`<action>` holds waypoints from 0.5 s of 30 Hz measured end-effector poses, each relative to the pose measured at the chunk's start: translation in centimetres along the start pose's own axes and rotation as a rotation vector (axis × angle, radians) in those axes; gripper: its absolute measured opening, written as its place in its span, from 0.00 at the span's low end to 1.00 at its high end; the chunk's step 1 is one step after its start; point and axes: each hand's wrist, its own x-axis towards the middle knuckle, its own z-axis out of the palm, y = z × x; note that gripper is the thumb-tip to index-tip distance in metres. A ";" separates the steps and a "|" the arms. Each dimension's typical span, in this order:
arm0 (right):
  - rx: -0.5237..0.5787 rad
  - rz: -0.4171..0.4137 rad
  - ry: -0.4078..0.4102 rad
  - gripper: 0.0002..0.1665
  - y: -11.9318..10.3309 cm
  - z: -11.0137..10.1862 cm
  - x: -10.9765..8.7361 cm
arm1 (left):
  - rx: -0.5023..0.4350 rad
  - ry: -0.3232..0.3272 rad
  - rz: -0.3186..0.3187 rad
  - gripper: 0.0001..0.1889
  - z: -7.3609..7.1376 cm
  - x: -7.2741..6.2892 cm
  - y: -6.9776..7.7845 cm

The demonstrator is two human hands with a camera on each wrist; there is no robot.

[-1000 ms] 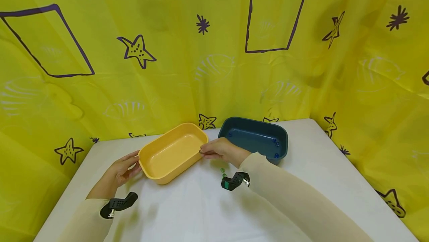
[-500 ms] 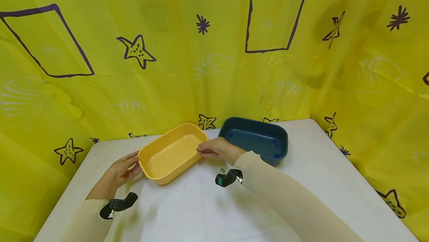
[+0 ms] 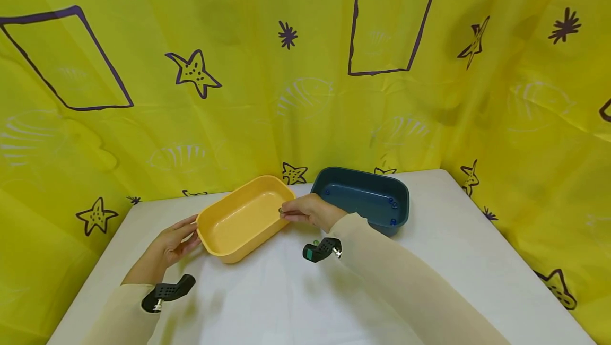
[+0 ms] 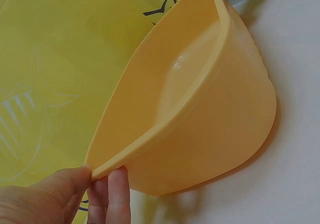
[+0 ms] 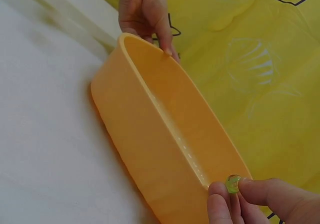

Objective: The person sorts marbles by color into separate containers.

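A yellow rectangular basin (image 3: 248, 217) sits at an angle on the table. My left hand (image 3: 176, 241) pinches its left end, thumb on the rim and fingers against the outer wall, as the left wrist view shows. At the opposite end, my right hand (image 3: 310, 210) is at the near rim. Between its thumb and fingertips it holds a green glass marble (image 5: 233, 184). No marbles show on the visible part of the basin's floor. Another green marble (image 3: 316, 242) lies on the table, partly hidden by the right wrist's camera mount.
A dark teal basin (image 3: 353, 191) stands just right of the yellow one, with several blue marbles (image 3: 393, 222) inside; my right hand and sleeve cover part of it. The white table (image 3: 267, 302) is backed by a yellow patterned curtain (image 3: 248, 69) close behind both basins.
My right hand has shifted slightly left with its marble, towards the yellow basin's inside. The wrist mount now hides more of the table marbles. My left hand and the basins stay put.
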 end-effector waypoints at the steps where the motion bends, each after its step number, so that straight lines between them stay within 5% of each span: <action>1: 0.004 -0.003 0.000 0.13 0.0 0.0 0.0 | -0.004 -0.002 0.001 0.20 -0.1 0.0 0.0; 5: 0.022 0.001 0.004 0.13 0.0 0.2 0.0 | -0.017 -0.011 0.005 0.09 -0.2 0.0 0.0; 15: 0.063 0.030 0.020 0.11 -0.1 0.1 0.1 | 0.002 -0.001 0.002 0.26 0.0 0.0 0.0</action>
